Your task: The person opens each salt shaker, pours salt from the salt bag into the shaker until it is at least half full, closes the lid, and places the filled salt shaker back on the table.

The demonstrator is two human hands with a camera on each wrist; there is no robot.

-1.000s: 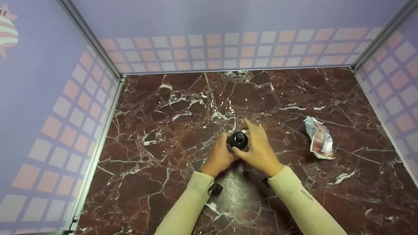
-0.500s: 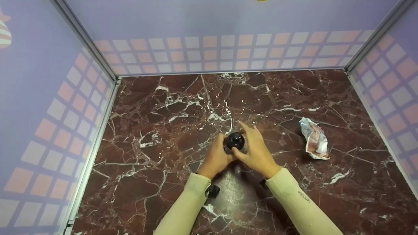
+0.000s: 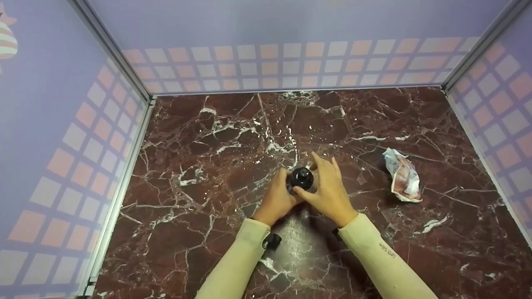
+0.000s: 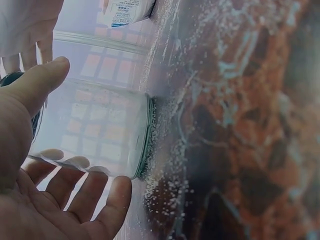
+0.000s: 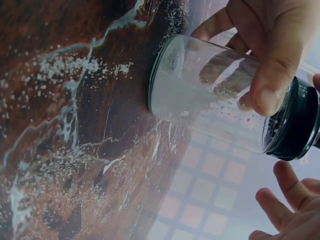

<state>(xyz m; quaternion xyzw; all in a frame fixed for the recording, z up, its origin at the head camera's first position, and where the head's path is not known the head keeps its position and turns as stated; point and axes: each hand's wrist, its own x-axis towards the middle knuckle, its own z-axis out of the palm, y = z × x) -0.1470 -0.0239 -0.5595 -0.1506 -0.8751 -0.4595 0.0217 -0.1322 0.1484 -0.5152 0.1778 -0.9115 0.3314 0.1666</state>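
Observation:
A clear glass jar (image 5: 200, 90) with a black lid (image 3: 301, 178) stands upright at the table's middle. Its lid has a small knob on top. My left hand (image 3: 277, 197) grips the jar's body, thumb on one side and fingers round the other; the left wrist view shows this hand (image 4: 55, 165) close up. My right hand (image 3: 328, 189) is around the lid, its thumb by the near edge. In the right wrist view the fingers of that hand (image 5: 290, 210) are spread and stand apart from the lid. A few pale grains cling inside the glass.
White grains (image 5: 85, 65) lie scattered on the dark red marbled table (image 3: 199, 249). A crumpled white and pink plastic packet (image 3: 403, 176) lies to the right. Lilac panels with pink and white squares (image 3: 270, 66) enclose the table on the left, back and right.
The left hand keeps its hold on the jar. The right fingers have shifted slightly about the lid, moving a little outward from it. The whole view has swayed a little.

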